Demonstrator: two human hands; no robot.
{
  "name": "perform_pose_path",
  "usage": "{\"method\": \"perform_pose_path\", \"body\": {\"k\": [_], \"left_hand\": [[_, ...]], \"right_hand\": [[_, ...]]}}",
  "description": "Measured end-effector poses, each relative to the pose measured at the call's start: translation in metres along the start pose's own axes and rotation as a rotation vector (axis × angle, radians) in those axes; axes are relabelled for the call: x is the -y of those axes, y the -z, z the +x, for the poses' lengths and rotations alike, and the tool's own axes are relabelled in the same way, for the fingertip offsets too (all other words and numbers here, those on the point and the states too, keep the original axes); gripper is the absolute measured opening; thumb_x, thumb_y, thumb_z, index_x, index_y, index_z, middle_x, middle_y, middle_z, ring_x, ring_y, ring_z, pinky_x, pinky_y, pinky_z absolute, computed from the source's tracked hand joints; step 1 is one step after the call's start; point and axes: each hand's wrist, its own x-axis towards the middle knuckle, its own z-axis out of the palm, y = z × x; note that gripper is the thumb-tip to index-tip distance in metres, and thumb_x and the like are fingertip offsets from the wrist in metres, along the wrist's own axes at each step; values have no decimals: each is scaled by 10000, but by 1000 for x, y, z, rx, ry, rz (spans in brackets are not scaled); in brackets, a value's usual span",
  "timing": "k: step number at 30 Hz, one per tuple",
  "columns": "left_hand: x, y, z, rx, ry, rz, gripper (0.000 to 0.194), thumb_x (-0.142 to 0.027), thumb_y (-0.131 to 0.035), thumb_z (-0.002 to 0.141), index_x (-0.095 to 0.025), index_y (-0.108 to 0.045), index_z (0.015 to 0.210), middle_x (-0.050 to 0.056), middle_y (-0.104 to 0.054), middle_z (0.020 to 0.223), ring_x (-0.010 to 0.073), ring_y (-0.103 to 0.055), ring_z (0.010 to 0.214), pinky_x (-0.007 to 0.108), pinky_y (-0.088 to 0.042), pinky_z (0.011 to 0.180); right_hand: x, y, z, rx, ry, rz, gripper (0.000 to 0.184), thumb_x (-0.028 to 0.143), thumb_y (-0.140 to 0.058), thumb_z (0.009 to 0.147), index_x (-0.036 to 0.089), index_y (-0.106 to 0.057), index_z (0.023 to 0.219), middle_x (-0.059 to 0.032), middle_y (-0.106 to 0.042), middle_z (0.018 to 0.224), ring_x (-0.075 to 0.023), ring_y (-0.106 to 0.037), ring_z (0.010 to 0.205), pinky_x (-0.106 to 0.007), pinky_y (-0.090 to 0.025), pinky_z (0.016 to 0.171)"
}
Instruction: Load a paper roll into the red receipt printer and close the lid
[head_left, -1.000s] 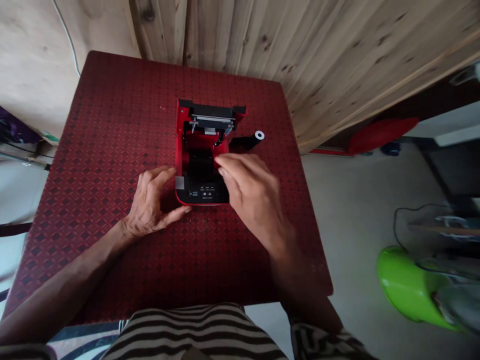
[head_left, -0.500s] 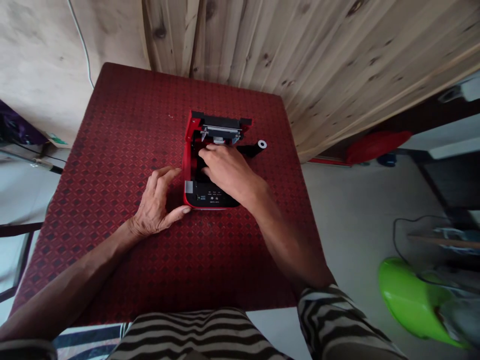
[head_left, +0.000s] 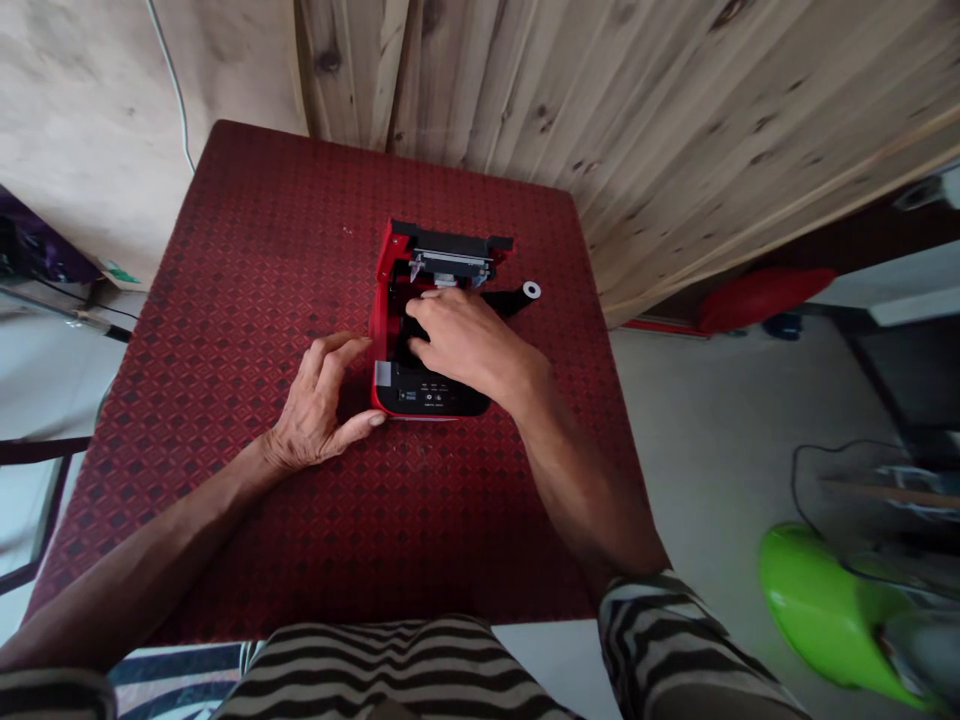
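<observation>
Currently, through the head view, I see from afar a red-and-black boxy plastic device (head_left: 442,400), printer-like in build, on a red worktop (head_left: 277,230) with a dark diamond pattern. Its red-and-black lid with metal fittings (head_left: 454,244) stands raised at the far side. My left hand (head_left: 319,400) is at the device's left side, its grip apart: thumb by the near left corner, fingertips at the side wall; I cannot tell whether they press on it. My right hand (head_left: 472,340) reaches over from the right into the open interior, index finger and thumb a little apart; what lies beneath is hidden, so I cannot tell whether that grip is clamped on anything. Just right of the device, I see a black roll with a white ringed end (head_left: 531,290). Pale wooden planks (head_left: 600,110) form the wall behind, and a bright green plastic tub (head_left: 817,600) sits well apart at right.
</observation>
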Motion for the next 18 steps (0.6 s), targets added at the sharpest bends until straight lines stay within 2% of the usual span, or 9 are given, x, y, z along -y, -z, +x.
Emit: {"method": "perform_pose_path", "body": {"k": [4, 8, 13, 18], "left_hand": [[0, -1, 1, -20, -17, -25, 748, -672, -531, 1080, -188, -404, 1636, 206, -605, 1451, 348, -615, 1331, 571, -579, 1116], [-1, -1, 1, -15, -8, -14, 741, -694, -505, 1083, -198, -416, 1626, 194, -609, 1433, 345, -624, 1327, 571, -581, 1114], [-1, -1, 1, -10, -18, -24, 721, -669, -513, 1091, -190, -417, 1621, 195, -602, 1431, 336, -624, 1333, 542, -587, 1118], [-2, -1, 2, -14, -13, -39, 728, -665, -523, 1088, -188, -419, 1628, 200, -603, 1435, 343, -625, 1334, 554, -592, 1123]], "right_hand": [[7, 3, 2, 47, -29, -5, 244, 48, -600, 963, 38, -804, 1095, -256, -811, 1117, -381, -769, 1109, -481, -574, 927], [15, 10, 5, 116, -48, -40, 353, -9, -529, 956, 11, -794, 1189, -279, -798, 1188, -405, -766, 1171, -503, -587, 952], [19, 12, 5, 120, -24, -58, 419, -63, -473, 915, -2, -804, 1165, -286, -807, 1141, -412, -751, 1199, -537, -570, 1012], [17, 13, 6, 165, -32, -59, 371, -12, -534, 941, 8, -799, 1199, -281, -798, 1188, -399, -758, 1166, -494, -582, 951]]}}
